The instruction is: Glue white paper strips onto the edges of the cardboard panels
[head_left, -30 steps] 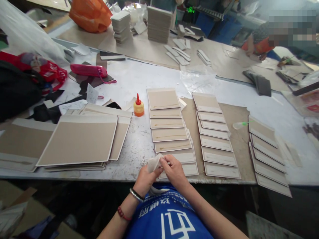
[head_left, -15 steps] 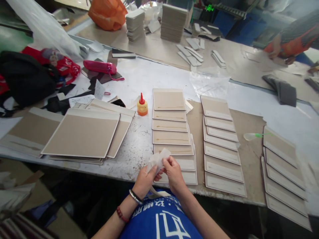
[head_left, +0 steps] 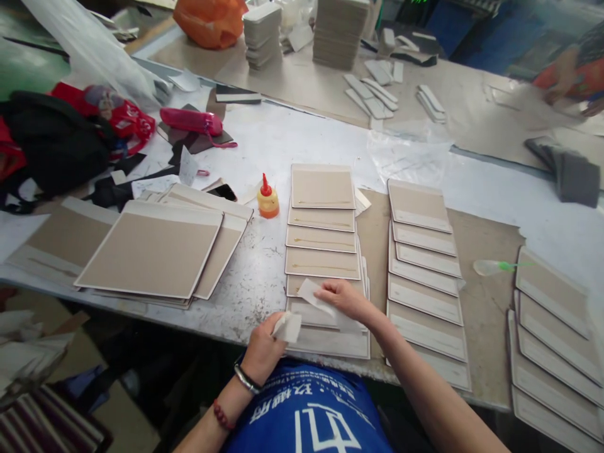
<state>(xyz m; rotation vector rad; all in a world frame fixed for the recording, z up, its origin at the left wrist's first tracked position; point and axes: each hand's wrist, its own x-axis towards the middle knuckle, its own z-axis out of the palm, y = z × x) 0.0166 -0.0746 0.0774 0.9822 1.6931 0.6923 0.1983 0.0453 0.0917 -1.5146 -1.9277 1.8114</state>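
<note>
White paper (head_left: 289, 328) is pinched in the curled left hand (head_left: 265, 346), by the table (head_left: 267, 270) edge — the right hand (head_left: 344, 298), thumb and fingers pressed together, holds a pale strip (head_left: 311, 294) over a row of overlapping boards (head_left: 323, 261).

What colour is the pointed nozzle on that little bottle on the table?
Red: the nozzle of the squeeze bottle shows best in the head view.

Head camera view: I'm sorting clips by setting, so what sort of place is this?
Probably an assembly workshop, judging by the overlapping column of beige rectangular boards, the red-nozzled yellow bottle beside it, and the tall stack of flat grey pieces behind.
</note>
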